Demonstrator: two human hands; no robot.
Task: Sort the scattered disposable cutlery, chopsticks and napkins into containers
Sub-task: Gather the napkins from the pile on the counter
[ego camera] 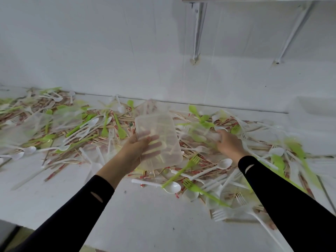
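Cutlery (173, 187) in white and green plastic lies scattered with wrapped chopsticks (55, 171) across the white table (145, 215), heaped mostly toward the wall (109, 51). Above the middle of the heap, the left hand (138, 150) grips a clear container (158, 128) from beneath. The container is tilted, and the fingers show through its base. Near it, the right hand (230, 144) is down in the heap, fingers curled around a blurred white utensil (216, 136). Both arms wear black sleeves (281, 197).

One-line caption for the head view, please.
Left hand holds a clear container over scattered cutlery and chopsticks; right hand digs among them.
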